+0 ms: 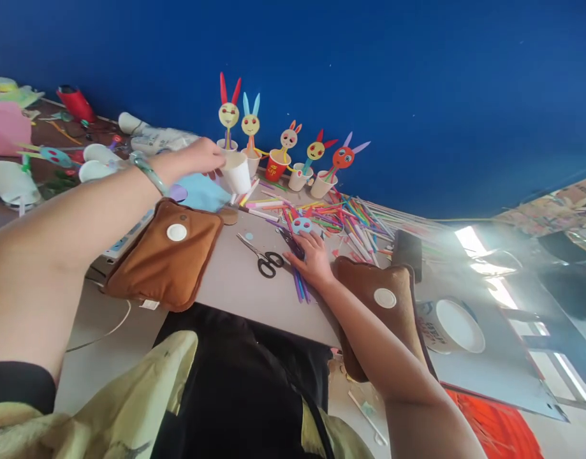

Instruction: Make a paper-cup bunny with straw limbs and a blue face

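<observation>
Because its wall looks thin, the white paper cup probably wants only a light pinch at the rim, enough to steer it without creasing the edge. It is best handled slowly and level, as its neighbours are close and could topple. With twelve o'clock toward the blue wall, the fingers of the left hand meet the rim at its ten o'clock, closed together on that edge; the rest of the cup reaches away from them toward four. Whether its base touches the tabletop, I cannot tell.

From the cup, five rabbit figures, each in a cup of its own, stand between twelve and three o'clock. At four lies a blue rabbit face, just beyond the fingers of the right hand; the thumb is spread toward nine, but I cannot tell whether the others grip anything. A gentle touch there should suit the flat face. Purple straws poke out below that hand at seven, black-handled scissors lie near at nine, and scattered markers spread toward one and two.
</observation>
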The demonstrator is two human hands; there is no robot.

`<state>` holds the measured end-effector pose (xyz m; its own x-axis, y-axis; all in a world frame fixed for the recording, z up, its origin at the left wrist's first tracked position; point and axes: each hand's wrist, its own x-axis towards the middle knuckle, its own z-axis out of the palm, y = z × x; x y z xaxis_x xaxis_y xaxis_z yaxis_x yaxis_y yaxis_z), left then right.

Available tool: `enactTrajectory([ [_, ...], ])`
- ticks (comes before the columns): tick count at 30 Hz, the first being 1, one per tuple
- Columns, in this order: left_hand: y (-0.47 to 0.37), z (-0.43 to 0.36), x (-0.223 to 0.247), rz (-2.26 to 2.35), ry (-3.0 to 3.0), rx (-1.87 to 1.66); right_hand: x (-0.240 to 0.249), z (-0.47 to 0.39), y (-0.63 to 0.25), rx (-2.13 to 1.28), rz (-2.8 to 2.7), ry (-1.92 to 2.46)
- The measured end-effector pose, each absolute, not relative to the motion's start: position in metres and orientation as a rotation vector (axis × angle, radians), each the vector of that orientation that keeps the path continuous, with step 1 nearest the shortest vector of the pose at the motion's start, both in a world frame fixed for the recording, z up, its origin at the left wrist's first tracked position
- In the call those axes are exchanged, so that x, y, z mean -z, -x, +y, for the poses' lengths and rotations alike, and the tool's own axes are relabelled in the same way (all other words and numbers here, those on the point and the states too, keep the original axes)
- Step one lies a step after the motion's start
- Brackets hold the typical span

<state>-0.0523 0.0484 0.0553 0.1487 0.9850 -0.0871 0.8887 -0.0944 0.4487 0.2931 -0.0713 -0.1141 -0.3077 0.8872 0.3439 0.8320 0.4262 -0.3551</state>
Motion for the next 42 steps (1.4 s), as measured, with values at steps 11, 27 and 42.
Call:
enactTrajectory([
  [11,-0.021,-0.023,-0.006,1.318,-2.357,-0.096,0.114,-0.071,-0.294,-0.167,-2.155,1.424],
  [27,-0.035,-0.015,0.007,1.551,-2.402,-0.165,0.106,-0.077,-0.289,-0.167,-2.182,1.474],
  [42,-0.033,-0.02,0.003,1.526,-2.401,-0.268,0.096,-0.082,-0.285,-0.208,-2.142,1.538],
])
